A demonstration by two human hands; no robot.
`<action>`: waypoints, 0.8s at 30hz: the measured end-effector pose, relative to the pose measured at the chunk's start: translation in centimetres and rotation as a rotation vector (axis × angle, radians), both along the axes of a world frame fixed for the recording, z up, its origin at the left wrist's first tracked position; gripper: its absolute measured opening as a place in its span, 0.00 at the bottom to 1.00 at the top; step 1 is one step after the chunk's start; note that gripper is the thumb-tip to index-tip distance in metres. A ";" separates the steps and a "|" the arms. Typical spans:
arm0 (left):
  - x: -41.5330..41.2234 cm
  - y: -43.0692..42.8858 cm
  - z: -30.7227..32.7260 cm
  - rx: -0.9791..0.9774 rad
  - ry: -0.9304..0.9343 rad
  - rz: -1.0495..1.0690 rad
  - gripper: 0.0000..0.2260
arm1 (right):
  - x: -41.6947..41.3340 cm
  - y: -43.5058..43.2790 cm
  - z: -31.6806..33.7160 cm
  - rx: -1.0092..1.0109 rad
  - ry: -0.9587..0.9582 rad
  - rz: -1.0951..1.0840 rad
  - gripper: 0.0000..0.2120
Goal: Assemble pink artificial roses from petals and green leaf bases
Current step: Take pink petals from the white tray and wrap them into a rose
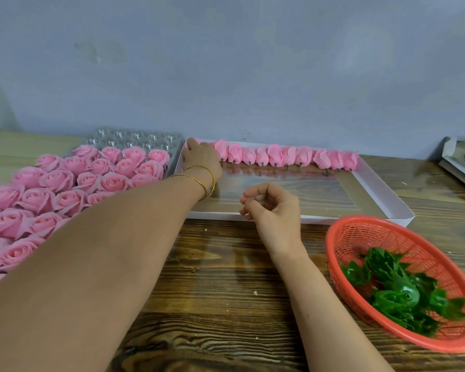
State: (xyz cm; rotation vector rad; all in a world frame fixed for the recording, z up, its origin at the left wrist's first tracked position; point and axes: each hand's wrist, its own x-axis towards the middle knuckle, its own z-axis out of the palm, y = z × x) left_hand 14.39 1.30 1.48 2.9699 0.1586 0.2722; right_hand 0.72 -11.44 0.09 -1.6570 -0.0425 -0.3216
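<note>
Left grip (199,158) curls round a rose (198,140), setting it at the row's left end in the white tray (381,196). Right grip (270,205) hangs loose, holding nothing. Next, likely 1 leaf base (399,294) from the red basket (360,229).

Glossy green leaf bases (397,294), red plastic basket (360,226), wooden table (226,277).

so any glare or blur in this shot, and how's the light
Head view: light is soft and even, no hard shadows; the glossy floor of the white tray mirrors the pink buds; the open roses at far left and the green leaf bases in the red basket look slightly smeared.
</note>
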 end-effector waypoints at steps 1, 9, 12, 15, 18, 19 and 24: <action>-0.1 0.1 0.0 -0.022 -0.007 -0.006 0.16 | 0.0 0.0 0.0 0.000 0.001 0.001 0.15; -0.3 0.4 0.4 -0.216 0.039 0.058 0.21 | 0.0 0.0 -0.1 -0.001 0.010 -0.006 0.15; -0.3 0.3 0.9 -0.226 0.006 0.060 0.21 | 0.0 -0.2 0.0 -0.010 0.006 -0.015 0.15; -0.5 0.0 2.1 -0.303 -0.053 0.048 0.18 | 0.0 -0.1 0.0 -0.012 0.008 -0.019 0.14; -1.0 -0.6 3.7 -0.450 -0.149 0.024 0.17 | 0.0 -0.1 0.0 -0.013 0.004 -0.022 0.14; -1.3 -0.8 4.2 -0.515 -0.191 0.019 0.16 | 0.0 -0.1 0.0 -0.016 0.003 -0.024 0.14; -4.1 -1.8 6.2 -0.842 -0.397 0.001 0.15 | 0.1 -0.2 -0.1 0.001 -0.001 -0.027 0.15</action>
